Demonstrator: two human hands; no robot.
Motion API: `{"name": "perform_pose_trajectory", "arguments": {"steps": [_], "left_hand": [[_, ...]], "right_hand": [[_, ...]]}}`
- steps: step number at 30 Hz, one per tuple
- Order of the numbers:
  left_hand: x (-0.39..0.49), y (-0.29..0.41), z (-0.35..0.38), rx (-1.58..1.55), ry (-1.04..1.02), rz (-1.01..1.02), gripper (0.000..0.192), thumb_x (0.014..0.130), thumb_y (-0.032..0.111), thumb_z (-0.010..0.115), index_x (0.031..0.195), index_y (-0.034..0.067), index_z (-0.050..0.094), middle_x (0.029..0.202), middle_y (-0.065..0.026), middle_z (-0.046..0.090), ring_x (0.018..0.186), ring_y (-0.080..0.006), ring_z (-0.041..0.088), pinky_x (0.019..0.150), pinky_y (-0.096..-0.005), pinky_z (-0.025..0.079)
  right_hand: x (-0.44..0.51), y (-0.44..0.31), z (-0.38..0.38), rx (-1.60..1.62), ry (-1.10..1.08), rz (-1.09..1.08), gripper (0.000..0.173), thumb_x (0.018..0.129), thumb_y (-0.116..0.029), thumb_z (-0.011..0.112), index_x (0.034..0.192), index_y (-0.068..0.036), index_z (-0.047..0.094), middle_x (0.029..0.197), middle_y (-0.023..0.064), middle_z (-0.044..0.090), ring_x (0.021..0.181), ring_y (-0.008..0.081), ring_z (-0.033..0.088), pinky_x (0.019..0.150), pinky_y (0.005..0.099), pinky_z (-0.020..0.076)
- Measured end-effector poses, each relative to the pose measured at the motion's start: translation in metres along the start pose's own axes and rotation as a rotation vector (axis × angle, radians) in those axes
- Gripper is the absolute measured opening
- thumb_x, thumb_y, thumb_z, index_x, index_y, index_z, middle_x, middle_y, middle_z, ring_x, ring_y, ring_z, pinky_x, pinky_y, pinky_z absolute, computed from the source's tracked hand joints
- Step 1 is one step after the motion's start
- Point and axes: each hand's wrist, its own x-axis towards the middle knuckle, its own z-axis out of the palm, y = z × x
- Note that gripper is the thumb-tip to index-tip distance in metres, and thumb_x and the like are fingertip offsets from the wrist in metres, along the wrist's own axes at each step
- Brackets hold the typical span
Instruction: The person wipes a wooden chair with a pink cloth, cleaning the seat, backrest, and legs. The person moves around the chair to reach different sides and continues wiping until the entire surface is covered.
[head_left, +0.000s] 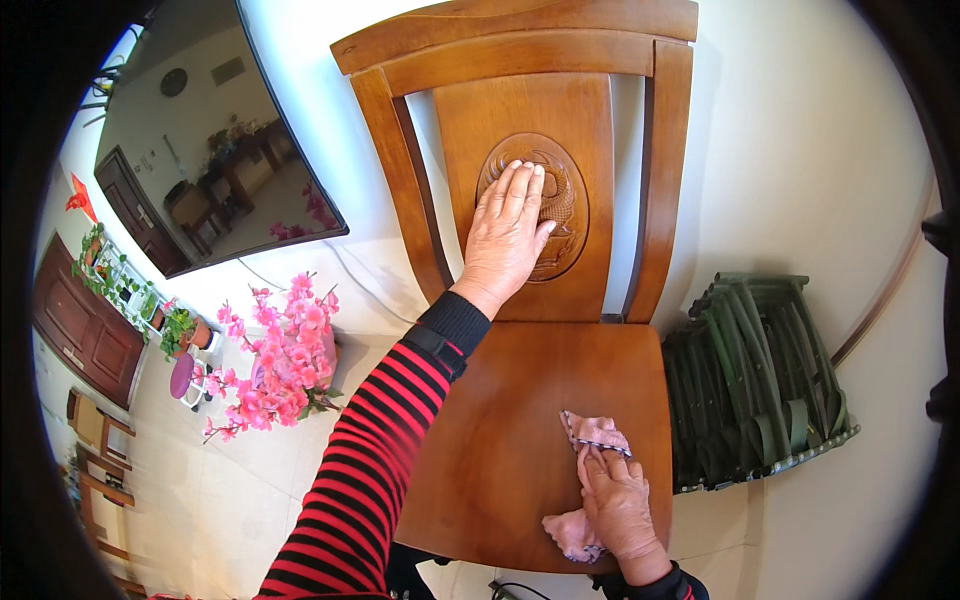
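A polished wooden chair faces me, its seat (480, 465) below and its backrest panel (525, 109) standing behind. My left hand (504, 221) lies flat on the backrest, palm down over part of an oval carved medallion (562, 191). Its fingers point upward and the thumb is spread; nothing shows in it. On the right part of the seat, my right hand (619, 499) presses on a pink cloth (596, 430) with a dark patterned edging. The cloth bunches out above and below the fingers, and the palm side is hidden.
Folded dark green stools (757, 382) lean by the wall, right of the chair. Pink artificial blossoms (289, 352) stand on the floor to the left, under a wall-mounted television (217, 142). Potted plants (184, 330) and a brown door (90, 322) are farther left.
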Motion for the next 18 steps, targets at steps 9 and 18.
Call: {"name": "perform_pose_trajectory", "arguments": {"steps": [9,18], "left_hand": [[-0.012,-0.006,-0.008,0.097,-0.076,-0.017,0.075,0.091,0.028,0.071,0.153,0.002,0.037,0.152,-0.0131,0.040,0.147,-0.0292,0.033,0.120,-0.0418,0.030],[-0.037,-0.014,-0.008,0.132,-0.138,0.006,0.083,0.088,0.030,0.074,0.155,0.001,0.034,0.160,-0.0143,0.031,0.150,-0.0289,0.029,0.121,-0.0407,0.030]], "right_hand": [[-0.001,0.000,-0.001,0.007,0.000,-0.007,0.056,0.078,-0.014,0.072,0.133,-0.009,0.062,0.133,0.0091,0.055,0.108,0.0351,0.053,0.090,0.0480,0.0479],[-0.002,0.000,0.001,-0.035,0.023,-0.020,0.051,0.081,-0.021,0.071,0.131,-0.014,0.064,0.130,0.0044,0.056,0.106,0.0306,0.054,0.082,0.0480,0.0500]]}}
